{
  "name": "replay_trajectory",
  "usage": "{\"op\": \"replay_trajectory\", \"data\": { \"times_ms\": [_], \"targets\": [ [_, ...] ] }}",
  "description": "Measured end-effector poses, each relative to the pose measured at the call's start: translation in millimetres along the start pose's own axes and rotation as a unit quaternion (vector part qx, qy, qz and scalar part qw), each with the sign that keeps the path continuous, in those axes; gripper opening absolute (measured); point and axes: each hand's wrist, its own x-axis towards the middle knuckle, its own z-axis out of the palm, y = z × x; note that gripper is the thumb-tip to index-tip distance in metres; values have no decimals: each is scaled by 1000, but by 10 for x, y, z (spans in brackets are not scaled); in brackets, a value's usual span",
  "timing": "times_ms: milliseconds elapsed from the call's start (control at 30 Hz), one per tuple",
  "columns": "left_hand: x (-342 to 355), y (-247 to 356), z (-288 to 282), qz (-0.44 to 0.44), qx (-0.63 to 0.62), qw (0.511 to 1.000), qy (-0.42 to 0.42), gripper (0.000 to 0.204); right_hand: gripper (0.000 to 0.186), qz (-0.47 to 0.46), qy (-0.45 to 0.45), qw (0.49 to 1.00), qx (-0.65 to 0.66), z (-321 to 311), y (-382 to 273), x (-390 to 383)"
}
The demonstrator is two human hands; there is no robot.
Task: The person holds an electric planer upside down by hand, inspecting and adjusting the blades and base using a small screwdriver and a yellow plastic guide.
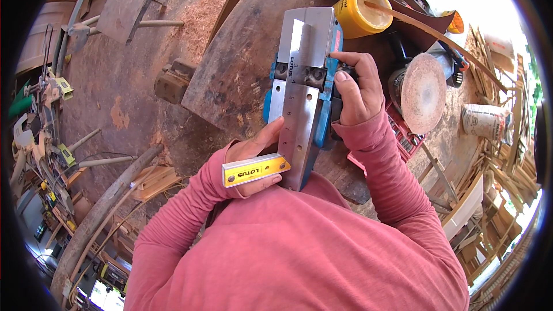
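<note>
A blue electric planer lies upside down on the worn wooden bench, its metal sole and cutter slot facing up. Along the sole rests the steel blade of a try square, crossing the slot. My left hand is closed around the square's yellow stock, with fingers above and below it. At the planer's right side, by the cutter slot, my right hand grips the body with thumb and forefinger. Its other fingers are curled and partly hidden.
A yellow tub with a wooden stick stands beyond the planer. Right of it lie a brown curled sheet, a sander with a round disc and a red case. Clamps line the left; wood shavings lie farther off.
</note>
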Motion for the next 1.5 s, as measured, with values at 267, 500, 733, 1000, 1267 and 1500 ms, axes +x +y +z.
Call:
{"op": "replay_trajectory", "data": {
  "times_ms": [267,500,733,1000,1267,1500],
  "targets": [
    [-39,-13,10,-42,-26,999,-5,104,46,-51,-11,998,-44,-29,1,2],
    [-35,-125,4,-6,-20,1000,-10,110,49,-39,-27,999,-21,-25,18,20],
    [-20,-89,23,13,4,1000,5,105,50,-28,-37,999,-8,-23,31,43],
    [13,-26,15,-4,0,1000,-3,103,45,4,-16,999,34,5,59,4],
    [-3,-10,3,-35,9,999,-9,108,45,-22,-16,999,-18,-15,56,4],
    [-21,-18,12,-47,8,999,-4,108,46,-31,-20,999,-30,-16,64,13]
  ]
}}
